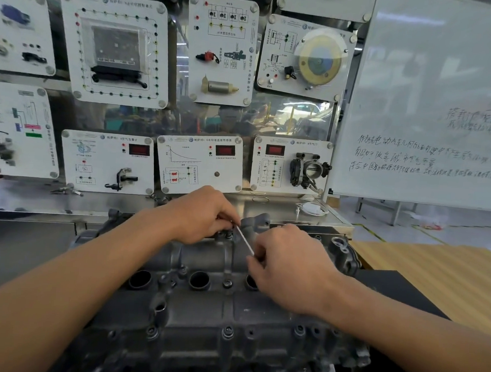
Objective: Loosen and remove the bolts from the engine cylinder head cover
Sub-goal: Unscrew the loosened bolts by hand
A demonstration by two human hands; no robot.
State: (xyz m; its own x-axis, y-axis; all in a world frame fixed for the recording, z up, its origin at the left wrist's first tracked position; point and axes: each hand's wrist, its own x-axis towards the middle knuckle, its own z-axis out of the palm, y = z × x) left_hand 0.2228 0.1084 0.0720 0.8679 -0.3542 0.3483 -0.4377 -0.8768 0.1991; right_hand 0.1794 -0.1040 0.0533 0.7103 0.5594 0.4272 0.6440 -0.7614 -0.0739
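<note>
The grey engine cover [203, 311] lies under both your forearms, long side towards you, so every bolt is within reach without leaning. Your left hand [205, 215] is at the cover's far edge, fingers curled down and pinching the far end of a thin metal key [245, 240] – it looks as if you are holding its tip seated in the far bolt [229, 235] just under your fingertips, though the tip itself is hidden. Your right hand [288, 262] grips the key's near end between thumb and fingers, likely to use the long arm as a lever. Another bolt [227, 284] sits just left of your right fingers, and more near-edge bolts [227, 331] are in place below your wrists – so most of the job seems to lie ahead.
</note>
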